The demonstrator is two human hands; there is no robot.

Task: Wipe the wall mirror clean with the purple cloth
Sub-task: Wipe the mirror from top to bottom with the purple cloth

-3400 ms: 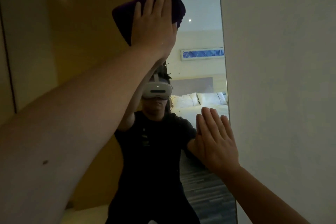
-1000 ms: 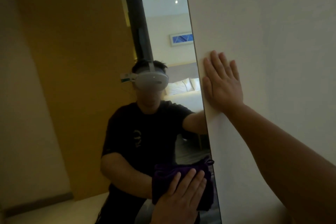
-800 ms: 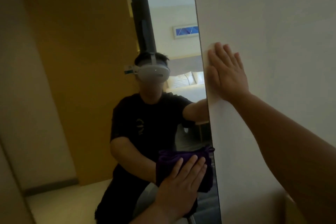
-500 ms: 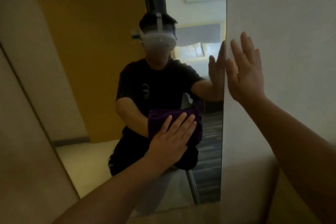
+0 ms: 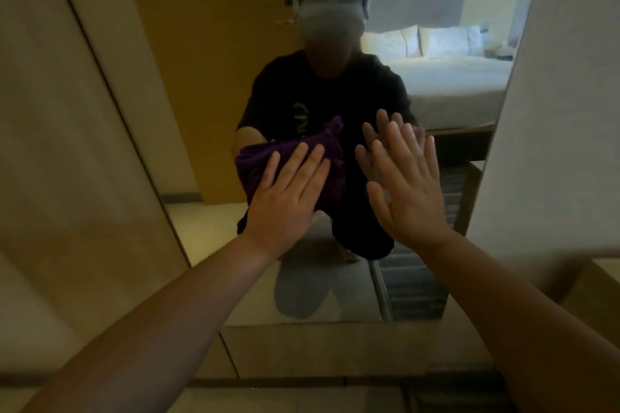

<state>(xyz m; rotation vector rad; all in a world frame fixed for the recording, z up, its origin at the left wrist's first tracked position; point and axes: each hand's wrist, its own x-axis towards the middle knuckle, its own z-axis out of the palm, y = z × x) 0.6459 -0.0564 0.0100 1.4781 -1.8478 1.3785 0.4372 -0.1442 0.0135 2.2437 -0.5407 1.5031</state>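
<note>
The tall wall mirror (image 5: 208,77) fills the middle of the head view and reflects me crouching in front of it. The folded purple cloth (image 5: 261,161) lies flat against the lower glass. My left hand (image 5: 288,198) presses on it with the palm flat and the fingers spread over the cloth. Just right of it, my right hand (image 5: 406,188) rests open on the bare glass, fingers pointing up, touching its own reflection. The mirror's bottom edge runs a little below both wrists.
A pale wall (image 5: 553,111) borders the mirror on the right and a beige panel (image 5: 50,111) on the left. A low beige ledge (image 5: 318,345) sits under the mirror. The glass reflects a bed with white pillows.
My right hand left the wall at the mirror's right edge and now lies on the glass beside the cloth. My left hand and cloth sit lower on the mirror; the view has tilted down.
</note>
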